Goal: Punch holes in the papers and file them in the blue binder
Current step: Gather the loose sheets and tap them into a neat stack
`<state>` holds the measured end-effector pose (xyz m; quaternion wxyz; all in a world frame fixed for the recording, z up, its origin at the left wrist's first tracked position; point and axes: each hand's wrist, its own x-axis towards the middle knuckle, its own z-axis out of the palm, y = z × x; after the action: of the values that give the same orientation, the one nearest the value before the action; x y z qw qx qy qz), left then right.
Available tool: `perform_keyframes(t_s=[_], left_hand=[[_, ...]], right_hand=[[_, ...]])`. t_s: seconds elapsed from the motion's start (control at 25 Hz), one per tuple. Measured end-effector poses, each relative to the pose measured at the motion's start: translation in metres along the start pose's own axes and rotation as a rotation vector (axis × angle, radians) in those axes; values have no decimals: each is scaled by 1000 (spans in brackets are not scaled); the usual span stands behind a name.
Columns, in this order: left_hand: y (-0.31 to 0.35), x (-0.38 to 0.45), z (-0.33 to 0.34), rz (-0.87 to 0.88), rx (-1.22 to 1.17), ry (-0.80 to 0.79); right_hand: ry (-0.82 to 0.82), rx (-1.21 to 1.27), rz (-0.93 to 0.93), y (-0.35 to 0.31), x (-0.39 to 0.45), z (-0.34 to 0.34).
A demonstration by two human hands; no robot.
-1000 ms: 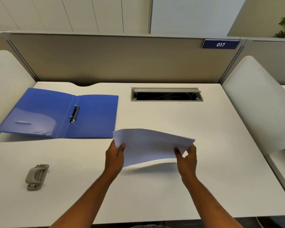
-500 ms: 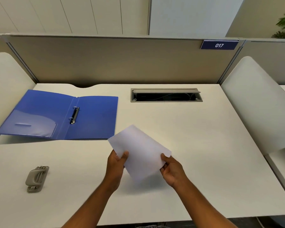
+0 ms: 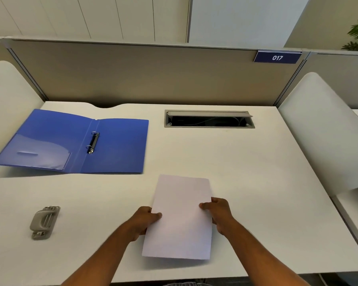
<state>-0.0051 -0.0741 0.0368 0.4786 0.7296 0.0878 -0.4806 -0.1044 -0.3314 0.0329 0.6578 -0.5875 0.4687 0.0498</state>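
White papers [image 3: 181, 218] sit in portrait orientation near the desk's front edge, held by both hands. My left hand [image 3: 144, 220] pinches the left edge with the thumb on top. My right hand [image 3: 220, 212] grips the right edge the same way. The blue binder [image 3: 74, 143] lies open flat at the back left, its two metal rings [image 3: 93, 142] shut along the spine. A grey hole punch [image 3: 44, 222] rests on the desk at the front left, apart from both hands.
The white desk [image 3: 256, 182] has an open grey cable tray [image 3: 209, 119] at the back centre. A beige partition wall stands behind, with curved white side dividers [image 3: 327, 133] left and right.
The papers turned from landscape, lifted and tilted, to portrait and came down close to the desk nearer me. Both hands shifted along with them to the long side edges.
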Motion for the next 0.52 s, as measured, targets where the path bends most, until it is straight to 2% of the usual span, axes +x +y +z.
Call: perform_keyframes(t_s=[0.12, 0.24, 0.36, 0.52], left_hand=[[0, 5, 19, 41, 153, 162], [7, 1, 29, 277, 144, 301], [28, -16, 33, 507, 43, 364], [56, -36, 31, 692, -119, 427]], right_hand=[[78, -129, -82, 4, -3, 7], [197, -236, -291, -4, -16, 12], [217, -172, -498, -20, -34, 10], [224, -23, -656, -47, -56, 11]])
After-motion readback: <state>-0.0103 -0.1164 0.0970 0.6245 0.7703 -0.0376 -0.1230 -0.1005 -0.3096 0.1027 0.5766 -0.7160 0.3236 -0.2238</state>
